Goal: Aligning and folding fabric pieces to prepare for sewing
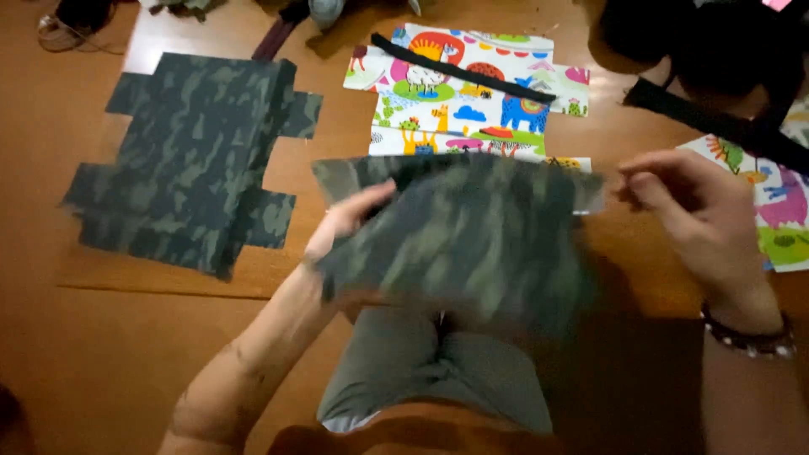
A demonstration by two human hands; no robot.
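Home sewing spot: cut camouflage fabric [198, 160] upper left, animal-print fabric [472, 93] top centre, on wooden board [152, 274] on floor.

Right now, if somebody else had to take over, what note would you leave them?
Left hand: grip on the left edge of the camouflage fabric piece, held up over the lap.
Right hand: pinching its right corner.
Second camouflage cut-out lies flat on the wooden board, with the colourful animal-print fabric and a black strap on it.
Done: pieces cut.
Left: nothing joined yet.

Head camera, steep downward view, close over wooden board [168, 282].
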